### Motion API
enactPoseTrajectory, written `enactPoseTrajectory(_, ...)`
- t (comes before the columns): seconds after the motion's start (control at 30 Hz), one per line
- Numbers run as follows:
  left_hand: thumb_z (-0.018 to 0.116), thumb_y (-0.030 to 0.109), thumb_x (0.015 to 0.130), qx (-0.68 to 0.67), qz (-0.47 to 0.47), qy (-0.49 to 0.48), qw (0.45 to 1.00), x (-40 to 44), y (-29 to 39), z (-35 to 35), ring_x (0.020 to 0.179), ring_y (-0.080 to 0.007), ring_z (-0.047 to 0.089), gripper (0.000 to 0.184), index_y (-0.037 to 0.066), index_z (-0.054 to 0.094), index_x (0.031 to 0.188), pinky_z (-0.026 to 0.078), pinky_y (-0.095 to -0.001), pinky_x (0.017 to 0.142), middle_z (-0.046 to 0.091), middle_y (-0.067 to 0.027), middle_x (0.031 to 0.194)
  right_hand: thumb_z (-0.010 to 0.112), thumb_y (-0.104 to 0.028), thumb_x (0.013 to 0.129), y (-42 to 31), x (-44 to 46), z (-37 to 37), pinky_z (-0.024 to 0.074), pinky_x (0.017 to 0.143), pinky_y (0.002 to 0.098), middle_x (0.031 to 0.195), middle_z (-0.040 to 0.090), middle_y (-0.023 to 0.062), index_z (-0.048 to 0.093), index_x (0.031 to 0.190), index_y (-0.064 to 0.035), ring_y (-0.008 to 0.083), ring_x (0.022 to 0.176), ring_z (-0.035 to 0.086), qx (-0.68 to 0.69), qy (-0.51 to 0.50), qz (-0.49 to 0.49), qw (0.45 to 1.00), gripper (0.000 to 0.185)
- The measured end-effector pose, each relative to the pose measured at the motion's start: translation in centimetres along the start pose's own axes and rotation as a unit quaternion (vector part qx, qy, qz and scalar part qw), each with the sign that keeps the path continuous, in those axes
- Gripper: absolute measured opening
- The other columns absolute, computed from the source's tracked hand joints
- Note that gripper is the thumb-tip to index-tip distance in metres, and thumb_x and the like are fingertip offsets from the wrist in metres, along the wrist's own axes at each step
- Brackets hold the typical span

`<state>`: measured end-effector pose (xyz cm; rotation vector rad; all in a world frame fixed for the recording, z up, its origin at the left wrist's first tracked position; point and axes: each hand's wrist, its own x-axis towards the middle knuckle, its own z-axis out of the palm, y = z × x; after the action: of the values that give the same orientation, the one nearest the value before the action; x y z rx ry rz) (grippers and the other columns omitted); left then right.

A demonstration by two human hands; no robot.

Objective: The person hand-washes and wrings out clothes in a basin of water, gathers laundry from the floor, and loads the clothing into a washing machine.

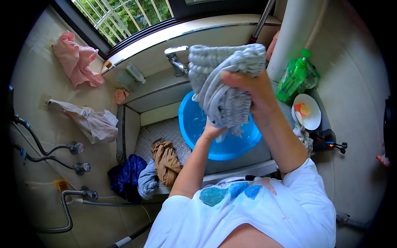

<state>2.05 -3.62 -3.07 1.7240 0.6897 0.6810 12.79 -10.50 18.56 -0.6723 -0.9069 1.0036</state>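
Far L, at 10 o'clock of basin: pink cloth (76, 60) hung on tiled wall. Below it, approx 9 o'clock, pale garment (99, 126) hangs from its strap, w/ white label showing. Metal valves (78, 157) & hoses lower down, btwn 8 & 9.

At 10, white tube (135, 73) on ledge by window. At 8, three bunched cloths, side by side at sink's L end: navy one (125, 177), grey-blue one (147, 181), brown one (165, 161). Sink (160, 100) has grey walls & textured floor. Chrome tap (177, 63) at 11, on back ledge.

Centre: blue basin (223, 155), sits at sink, water inside w/ pale froth or splashes (can't tell which). Person's L hand (214, 131) is closed on lower end of grey-white garment (227, 89), fingers mostly hidden behind cloth. Garment is folded up in a thick bundle, gathered bands on top, held up over basin, clear of the rim at 12. Person's R hand (252, 89) clamps bundle's R side, thumb across front, other fingers out of sight.

At 2, green bottle (291, 80) w/ round green top, translucent; fill level unclear. Btwn 2 & 3, white bowl (315, 119) holds small orange-red item (302, 109). At 3, black cup (324, 142) w/ dark & orange handle nearby; contents n/a, too dark to tell. Patterned cloth (304, 137) just L of cup.
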Motion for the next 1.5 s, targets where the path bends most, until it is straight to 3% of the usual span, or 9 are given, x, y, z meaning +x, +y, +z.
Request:
enactPoseTrajectory(0.33,0.074,0.002,0.063,-0.275,-0.004,0.173,0.946,0.0,2.5,-3.8,0.086,-0.0133,0.058,0.048,0.003,0.053,0.106,0.047,-0.0288,0.079,0.06,-0.0032,0.098,0.07,-0.018,0.076,7.7,-2.3,-18.5,0.0493,0.072,0.0275,0.091,0.062,0.0039,0.058,0.1,-0.0033,0.0143,0.079,0.06,-0.042,0.234,0.08,0.968,0.031)
enactPoseTrajectory(0.5,0.077,0.013,0.063,0.009,-0.027,0.176,0.984,1.2,1.4,-3.3,0.079,-0.0125,0.058,0.039,0.003,0.056,0.094,0.047,-0.0282,0.072,0.062,-0.0048,0.086,0.073,-0.026,0.073,11.7,-6.8,-20.1,0.0507,0.073,0.0306,0.095,0.063,0.0089,0.057,0.105,-0.0041,0.018,0.085,0.061,-0.325,0.125,0.328,0.878,0.042)
enactPoseTrajectory(0.7,0.077,0.032,0.061,0.207,-0.151,0.173,0.951,1.4,-3.5,-0.3,0.09,-0.0332,0.061,0.066,0.002,0.048,0.113,0.047,-0.0381,0.078,0.063,-0.0191,0.096,0.073,-0.021,0.066,16.4,-7.6,-21.1,0.0395,0.094,0.0399,0.122,0.045,0.0268,0.052,0.115,-0.0075,0.0379,0.112,0.047,-0.527,0.003,0.098,0.844,0.055)
enactPoseTrajectory(0.8,0.072,0.026,0.065,0.354,-0.216,0.056,0.908,2.1,-6.5,0.7,0.093,-0.0344,0.06,0.094,0.011,0.015,0.138,0.046,-0.0414,0.081,0.061,-0.0197,0.101,0.073,-0.021,0.066,19.5,-7.5,-19.4,0.0365,0.098,0.0419,0.123,0.041,0.0292,0.049,0.117,-0.0083,0.042,0.116,0.041,-0.55,-0.07,0.14,0.821,0.058)
enactPoseTrajectory(0.9,0.067,0.028,0.069,0.559,-0.207,-0.077,0.8,2.3,-8.8,2.3,0.094,-0.0329,0.06,0.087,0.016,0.018,0.14,0.047,-0.0437,0.081,0.061,-0.0192,0.103,0.074,-0.019,0.065,21.2,-7.0,-17.3,0.0366,0.098,0.0427,0.127,0.037,0.0294,0.044,0.121,-0.0099,0.042,0.118,0.039,-0.6,-0.119,0.255,0.748,0.064)
enactPoseTrajectory(1.03,0.062,0.032,0.072,0.544,-0.274,-0.12,0.784,2.0,-14.9,3.0,0.098,-0.0316,0.059,0.08,0.014,0.023,0.14,0.046,-0.0443,0.083,0.059,-0.0205,0.107,0.075,-0.015,0.063,22.9,-6.4,-17.9,0.0366,0.097,0.0451,0.129,0.033,0.0299,0.033,0.129,-0.0116,0.0445,0.117,0.039,-0.649,-0.166,0.354,0.653,0.078)
enactPoseTrajectory(1.17,0.068,0.028,0.066,0.548,-0.17,-0.052,0.817,1.4,-15.8,2.3,0.101,-0.0342,0.057,0.082,0.009,0.028,0.136,0.047,-0.0411,0.084,0.057,-0.0234,0.109,0.073,-0.022,0.066,24.7,-6.6,-22.6,0.0401,0.093,0.0432,0.118,0.05,0.0215,0.047,0.12,-0.0062,0.0369,0.11,0.049,-0.539,-0.201,0.292,0.764,0.062)
enactPoseTrajectory(1.27,0.071,0.019,0.059,0.374,-0.271,-0.049,0.886,2.1,-6.9,0.2,0.101,-0.0361,0.057,0.083,0.006,0.031,0.131,0.046,-0.038,0.085,0.055,-0.0236,0.113,0.072,-0.024,0.069,23.6,-6.1,-23.9,0.0428,0.09,0.039,0.11,0.058,0.0166,0.054,0.112,-0.0042,0.0301,0.106,0.054,-0.542,-0.12,0.252,0.793,0.051)
enactPoseTrajectory(1.5,0.073,0.007,0.046,0.071,-0.097,0.036,0.992,1.7,5.5,-3.5,0.091,-0.0213,0.055,0.085,0.006,0.039,0.124,0.044,-0.0294,0.085,0.054,-0.0095,0.099,0.067,-0.032,0.077,19.3,-1.4,-21.6,0.0457,0.08,0.0311,0.101,0.062,0.0133,0.06,0.104,-0.0024,0.023,0.094,0.058,-0.408,0.025,0.152,0.9,0.04)
